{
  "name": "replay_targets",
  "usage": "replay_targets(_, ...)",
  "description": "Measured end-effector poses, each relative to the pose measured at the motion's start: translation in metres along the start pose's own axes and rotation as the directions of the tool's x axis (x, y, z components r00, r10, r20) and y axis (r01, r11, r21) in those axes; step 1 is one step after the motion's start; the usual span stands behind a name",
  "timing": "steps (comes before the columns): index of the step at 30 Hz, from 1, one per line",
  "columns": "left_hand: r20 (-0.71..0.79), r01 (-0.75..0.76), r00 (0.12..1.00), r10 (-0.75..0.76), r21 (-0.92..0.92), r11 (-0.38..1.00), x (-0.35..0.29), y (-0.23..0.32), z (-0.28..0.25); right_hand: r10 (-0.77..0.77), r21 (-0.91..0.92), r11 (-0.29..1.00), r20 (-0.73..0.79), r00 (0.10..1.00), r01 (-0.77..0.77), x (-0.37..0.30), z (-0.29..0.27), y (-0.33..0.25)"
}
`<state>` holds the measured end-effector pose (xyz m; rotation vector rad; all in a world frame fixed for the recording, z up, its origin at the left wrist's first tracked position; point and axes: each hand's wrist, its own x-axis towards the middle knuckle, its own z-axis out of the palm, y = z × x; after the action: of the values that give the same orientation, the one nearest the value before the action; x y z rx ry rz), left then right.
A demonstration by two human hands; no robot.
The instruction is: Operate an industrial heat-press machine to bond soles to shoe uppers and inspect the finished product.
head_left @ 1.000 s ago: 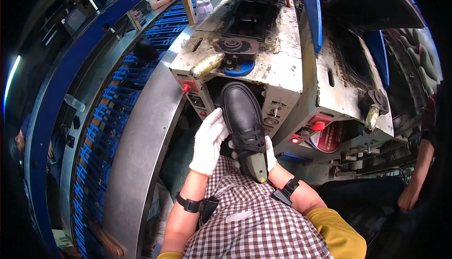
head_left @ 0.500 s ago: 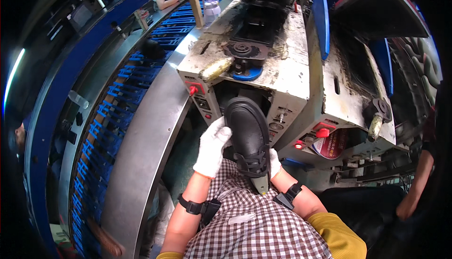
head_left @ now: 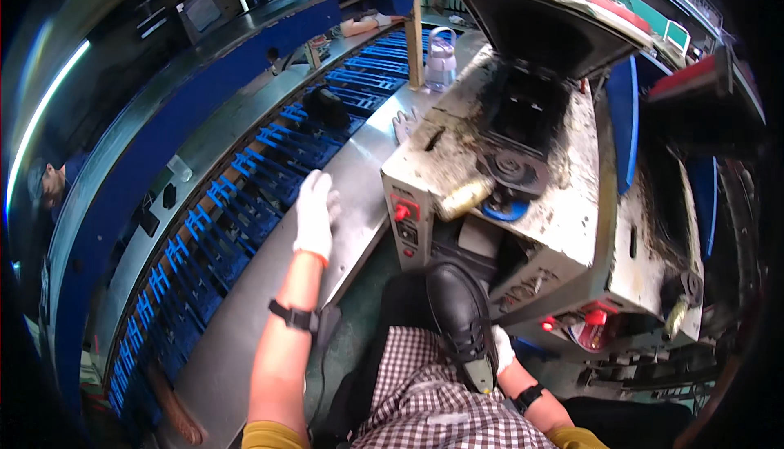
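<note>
A black lace-up shoe (head_left: pixel 457 298) stands toe up over my lap, with a greenish shoe last (head_left: pixel 482 375) showing at its heel end. My right hand (head_left: pixel 503 348), in a white glove, grips the shoe from its right side; most of its fingers are hidden behind it. Away to the left, my left hand (head_left: pixel 316 212), also gloved, is over the bare metal ledge (head_left: pixel 237 326). Its fingers are stretched out and hold nothing.
Blue slatted conveyor (head_left: pixel 237 196) curves beyond the ledge, carrying a dark object (head_left: pixel 325 110). Ahead is a worn white machine (head_left: pixel 425 175) with its lid raised; a second machine (head_left: pixel 645 241) is to its right. A bottle (head_left: pixel 441 61) stands at the ledge's far end.
My left hand has let go of the shoe and swung left over the ledge. The shoe sits lower in my right hand, and my view has turned left.
</note>
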<state>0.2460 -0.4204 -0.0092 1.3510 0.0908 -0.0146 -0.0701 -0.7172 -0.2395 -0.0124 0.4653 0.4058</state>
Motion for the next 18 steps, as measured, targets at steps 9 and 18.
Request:
replay_targets(9, -0.342, 0.263, 0.931, -0.128, 0.384, 0.885, 0.329, -0.003, 0.009, 0.005, 0.165, 0.986, -0.012, 1.000, -0.003, -0.003, -0.011, -0.007)
replay_targets(18, -0.212, 0.205, 0.969, -0.127, 0.403, 0.892, 0.512, -0.061, -0.008, -0.122, -0.013, 0.992, -0.393, 0.911, 0.128, 0.000, 0.009, -0.014)
